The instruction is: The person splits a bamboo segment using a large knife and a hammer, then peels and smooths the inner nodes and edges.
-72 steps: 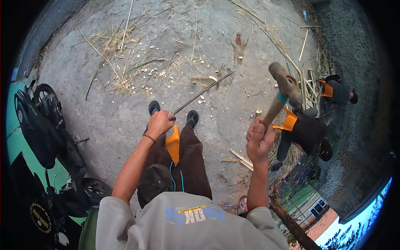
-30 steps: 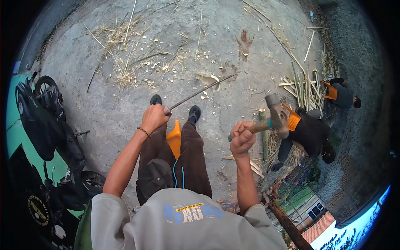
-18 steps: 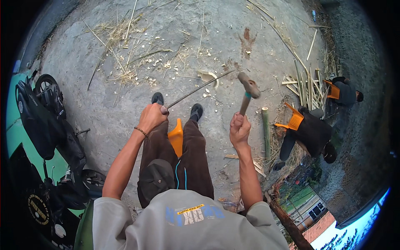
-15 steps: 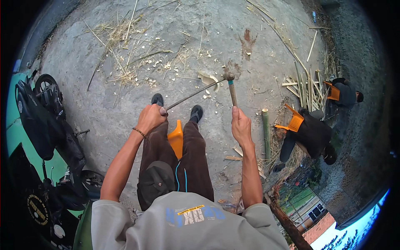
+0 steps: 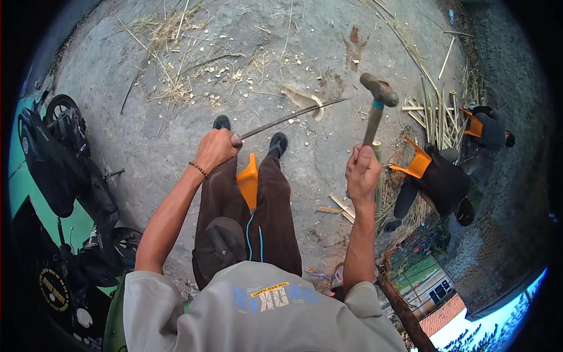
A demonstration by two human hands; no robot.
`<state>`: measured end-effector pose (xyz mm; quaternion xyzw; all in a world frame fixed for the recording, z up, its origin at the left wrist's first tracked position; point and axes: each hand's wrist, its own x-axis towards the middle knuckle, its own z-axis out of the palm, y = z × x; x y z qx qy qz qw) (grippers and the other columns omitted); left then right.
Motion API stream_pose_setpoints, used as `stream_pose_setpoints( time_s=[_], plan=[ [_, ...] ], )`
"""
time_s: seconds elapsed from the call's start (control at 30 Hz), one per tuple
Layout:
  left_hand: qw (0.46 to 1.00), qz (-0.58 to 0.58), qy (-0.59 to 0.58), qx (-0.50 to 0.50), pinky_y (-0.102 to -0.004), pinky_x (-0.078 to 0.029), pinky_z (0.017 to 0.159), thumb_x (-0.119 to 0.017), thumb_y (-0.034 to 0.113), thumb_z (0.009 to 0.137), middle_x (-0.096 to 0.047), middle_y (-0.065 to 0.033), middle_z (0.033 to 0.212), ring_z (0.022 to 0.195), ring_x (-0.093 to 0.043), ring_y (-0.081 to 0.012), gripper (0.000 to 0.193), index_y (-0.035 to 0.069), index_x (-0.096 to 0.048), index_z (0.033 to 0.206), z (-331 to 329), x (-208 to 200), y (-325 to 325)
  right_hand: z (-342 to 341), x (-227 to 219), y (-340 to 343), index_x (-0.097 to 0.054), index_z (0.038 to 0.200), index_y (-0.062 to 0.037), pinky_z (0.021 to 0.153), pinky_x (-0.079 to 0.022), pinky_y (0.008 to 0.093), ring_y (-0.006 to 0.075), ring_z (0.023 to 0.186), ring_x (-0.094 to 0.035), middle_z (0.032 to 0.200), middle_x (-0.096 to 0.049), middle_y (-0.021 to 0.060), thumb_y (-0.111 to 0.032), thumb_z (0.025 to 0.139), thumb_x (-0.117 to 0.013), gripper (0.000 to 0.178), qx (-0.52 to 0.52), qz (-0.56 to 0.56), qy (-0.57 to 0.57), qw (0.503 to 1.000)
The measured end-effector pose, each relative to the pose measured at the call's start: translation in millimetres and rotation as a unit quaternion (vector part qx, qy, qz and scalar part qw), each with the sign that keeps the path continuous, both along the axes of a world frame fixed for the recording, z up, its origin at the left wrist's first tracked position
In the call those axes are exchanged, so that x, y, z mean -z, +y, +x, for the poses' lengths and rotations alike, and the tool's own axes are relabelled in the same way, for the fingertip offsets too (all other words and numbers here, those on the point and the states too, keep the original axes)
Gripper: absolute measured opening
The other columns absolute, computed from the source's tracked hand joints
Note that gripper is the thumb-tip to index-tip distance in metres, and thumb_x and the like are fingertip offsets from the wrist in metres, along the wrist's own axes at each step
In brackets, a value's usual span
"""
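My left hand [image 5: 217, 149] is closed round the handle of a machete [image 5: 287, 117], whose long dark blade points forward and to the right. Below the blade, a pale curved piece of split bamboo [image 5: 303, 98] lies on the ground; I cannot tell whether they touch. My right hand [image 5: 363, 170] grips a hammer [image 5: 378, 89] by its wooden handle, with a teal band just under the metal head. The hammer's head is raised to the right of the blade's tip, apart from it.
An orange chair [image 5: 248, 182] shows between my legs. Motorbikes [image 5: 70, 164] stand at the left. On the right, a green bamboo pole [image 5: 377, 193] and a pile of bamboo strips [image 5: 437, 117] lie near two seated people [image 5: 446, 182]. Shavings and straw [image 5: 170, 88] litter the concrete.
My right hand has lifted the hammer up and to the right, away from the machete's tip. The blade has swung slightly, with its tip now farther right.
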<state>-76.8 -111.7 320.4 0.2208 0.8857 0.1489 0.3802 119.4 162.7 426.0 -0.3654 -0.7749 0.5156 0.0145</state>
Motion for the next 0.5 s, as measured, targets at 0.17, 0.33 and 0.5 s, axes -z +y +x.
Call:
stream_pose_setpoints(
  time_s=[0.17, 0.33, 0.5],
  plan=[
    [1.000, 0.001, -0.002, -0.006, -0.0529, -0.053, 0.070, -0.057, 0.028, 0.084, -0.064, -0.0292, 0.075, 0.075, -0.065, -0.0467, 0.032, -0.001, -0.071, 0.078, -4.6, -2.3, 25.2, 10.0, 56.7, 12.3, -0.052, 0.078, -0.0003, 0.048, -0.038, 0.0326, 0.0133, 0.050, -0.046, 0.058, -0.046, 0.0068, -0.047, 0.107, -0.036, 0.058, 0.015, 0.101, 0.043, 0.994],
    [1.000, -0.018, 0.003, -0.006, -0.0526, -0.053, 0.070, -0.059, 0.027, 0.083, -0.064, -0.0295, 0.077, 0.077, -0.065, -0.0480, 0.029, 0.000, -0.070, 0.080, -11.4, 17.6, 13.5, -15.2, 34.3, 13.5, -0.052, 0.078, -0.0005, 0.050, -0.038, 0.0316, 0.0127, 0.052, -0.046, 0.059, -0.048, 0.0051, -0.049, 0.107, -0.037, 0.058, 0.046, 0.000, -0.055, 0.997],
    [0.999, -0.037, -0.027, -0.004, -0.0528, -0.053, 0.071, -0.062, 0.026, 0.079, -0.066, -0.0291, 0.079, 0.080, -0.065, -0.0483, 0.027, 0.000, -0.070, 0.080, -14.8, -1.3, 16.8, -7.4, 37.5, 18.2, -0.048, 0.079, -0.0003, 0.047, -0.035, 0.0310, 0.0121, 0.050, -0.042, 0.059, -0.045, 0.0039, -0.051, 0.106, -0.037, 0.059, 0.052, -0.033, 0.309, 0.949]
  ],
)
